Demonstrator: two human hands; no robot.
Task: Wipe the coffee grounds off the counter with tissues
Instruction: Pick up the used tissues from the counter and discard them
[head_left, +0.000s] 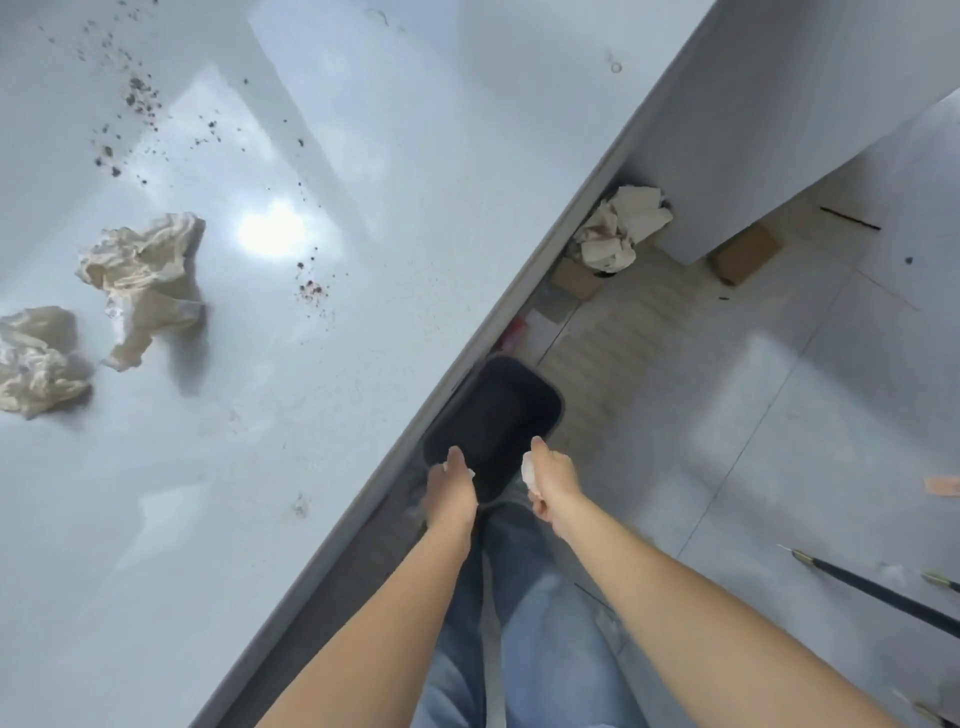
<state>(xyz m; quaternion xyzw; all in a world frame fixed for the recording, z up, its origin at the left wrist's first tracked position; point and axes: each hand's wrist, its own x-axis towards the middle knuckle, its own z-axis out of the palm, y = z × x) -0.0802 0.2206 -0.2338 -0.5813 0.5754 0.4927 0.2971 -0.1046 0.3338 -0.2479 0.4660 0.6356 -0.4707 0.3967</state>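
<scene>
Dark coffee grounds (140, 98) lie scattered over the upper left of the white counter (322, 395), with a smaller patch (310, 288) nearer its edge. Two crumpled beige tissues rest on the counter, one (143, 283) at left and another (36, 358) at the far left. Both my hands hang below the counter edge, over a black bin (496, 415) on the floor. My right hand (550, 480) is closed on a white tissue (530, 470). My left hand (452, 491) is cupped beside it, and a bit of white tissue (471, 473) shows at its fingers.
A second bin (618, 228) stuffed with used tissues stands farther along under the counter. Small cardboard boxes (745, 254) sit on the tiled floor. A dark rod (878, 592) lies at the lower right. My legs in jeans (535, 623) are below my arms.
</scene>
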